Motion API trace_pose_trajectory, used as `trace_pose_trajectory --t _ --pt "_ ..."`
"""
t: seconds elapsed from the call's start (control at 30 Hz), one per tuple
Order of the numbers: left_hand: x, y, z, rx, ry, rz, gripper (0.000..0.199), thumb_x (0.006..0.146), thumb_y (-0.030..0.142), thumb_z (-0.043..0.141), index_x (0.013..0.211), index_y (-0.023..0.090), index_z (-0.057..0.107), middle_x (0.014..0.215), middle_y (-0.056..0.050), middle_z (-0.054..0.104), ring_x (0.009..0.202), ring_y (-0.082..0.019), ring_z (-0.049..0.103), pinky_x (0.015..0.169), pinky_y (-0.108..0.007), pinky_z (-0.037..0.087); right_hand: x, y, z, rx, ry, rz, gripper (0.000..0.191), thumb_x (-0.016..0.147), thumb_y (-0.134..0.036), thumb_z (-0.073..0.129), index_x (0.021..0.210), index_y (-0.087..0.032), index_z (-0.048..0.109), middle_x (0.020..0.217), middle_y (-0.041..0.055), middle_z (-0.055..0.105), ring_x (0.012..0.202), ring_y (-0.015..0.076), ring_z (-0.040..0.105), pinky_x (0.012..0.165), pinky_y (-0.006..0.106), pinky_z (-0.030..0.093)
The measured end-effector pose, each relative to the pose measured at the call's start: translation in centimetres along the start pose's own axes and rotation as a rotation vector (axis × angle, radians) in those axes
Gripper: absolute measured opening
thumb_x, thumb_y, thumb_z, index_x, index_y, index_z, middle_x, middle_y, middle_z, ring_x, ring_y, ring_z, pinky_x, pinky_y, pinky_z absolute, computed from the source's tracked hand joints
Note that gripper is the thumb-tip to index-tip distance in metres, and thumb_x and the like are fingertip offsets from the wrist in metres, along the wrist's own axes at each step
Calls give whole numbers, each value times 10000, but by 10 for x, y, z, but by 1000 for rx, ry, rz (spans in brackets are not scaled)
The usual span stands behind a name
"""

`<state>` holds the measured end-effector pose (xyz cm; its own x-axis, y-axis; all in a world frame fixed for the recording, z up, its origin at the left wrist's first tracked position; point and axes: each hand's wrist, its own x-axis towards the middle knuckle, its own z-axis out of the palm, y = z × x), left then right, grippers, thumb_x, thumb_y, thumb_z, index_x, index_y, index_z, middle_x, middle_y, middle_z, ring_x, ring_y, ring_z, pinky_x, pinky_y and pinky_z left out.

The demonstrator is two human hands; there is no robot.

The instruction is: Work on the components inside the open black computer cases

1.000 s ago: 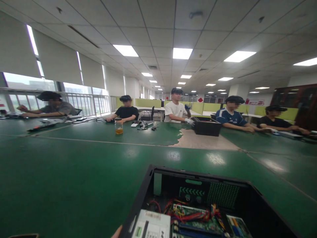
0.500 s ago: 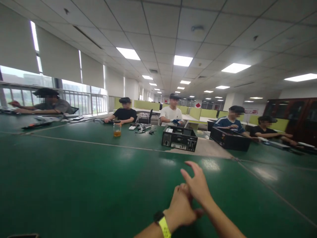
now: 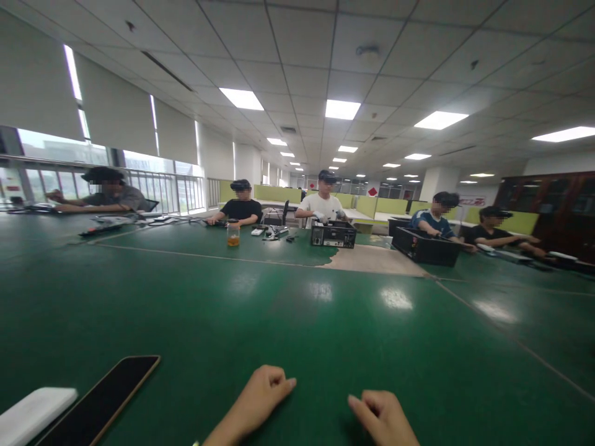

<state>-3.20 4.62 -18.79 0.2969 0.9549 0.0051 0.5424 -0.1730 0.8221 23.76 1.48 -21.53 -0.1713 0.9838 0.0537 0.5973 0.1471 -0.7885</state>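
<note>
Above the near part of the green table [image 3: 195,310], my left hand [image 3: 264,393] is curled closed with its thumb pointing right, and nothing shows in it. To its right, a gap away, my right hand [image 3: 383,415] is also curled, thumb toward the left, with nothing visible in its fingers. A dark phone [image 3: 105,399] with a light edge lies at the lower left, and a white object [image 3: 35,415] sits beside it at the frame's corner.
Across the table, a person in white [image 3: 323,204] handles an open black computer case [image 3: 333,235]. Another black case [image 3: 425,246] stands to the right. A jar of amber liquid [image 3: 233,235] and small parts are on the far side. Several other people sit around.
My hands have moved apart and lower; they were overlapping, the right one with spread fingers. The phone and white object have come into view. The middle case has moved back toward the person in white.
</note>
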Motion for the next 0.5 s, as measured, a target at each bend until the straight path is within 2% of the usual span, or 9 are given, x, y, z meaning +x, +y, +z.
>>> trace_pose_trajectory --t 0.07,0.17,0.3,0.5 --pt "0 -4 2 -46 -26 11 503 748 627 454 539 183 344 521 56 269 519 -92 269 508 -246 209 8 -2 9 -35 50 -11 619 782 -722 322 508 -171 253 534 -20 219 532 88 245 513 242 223" --pt "0 -5 1 -70 -75 17 528 741 652 472 536 180 354 502 58 271 496 -85 249 490 -249 181 8 2 14 -60 -14 -31 637 799 -733 281 502 -170 252 516 -20 215 510 83 232 499 242 203" --pt "2 -5 -2 -93 -125 -2 569 726 688 474 506 186 321 467 65 230 465 -74 195 468 -256 140 0 3 9 -113 -54 -35 636 788 -725 312 488 -165 267 501 -24 226 505 83 239 517 250 202" --pt "1 -3 -3 -115 -136 10 589 725 694 477 482 189 297 449 70 197 445 -66 158 453 -263 121 -14 -16 6 -251 -51 38 498 764 -608 464 555 -157 465 575 7 468 594 117 411 555 242 255"
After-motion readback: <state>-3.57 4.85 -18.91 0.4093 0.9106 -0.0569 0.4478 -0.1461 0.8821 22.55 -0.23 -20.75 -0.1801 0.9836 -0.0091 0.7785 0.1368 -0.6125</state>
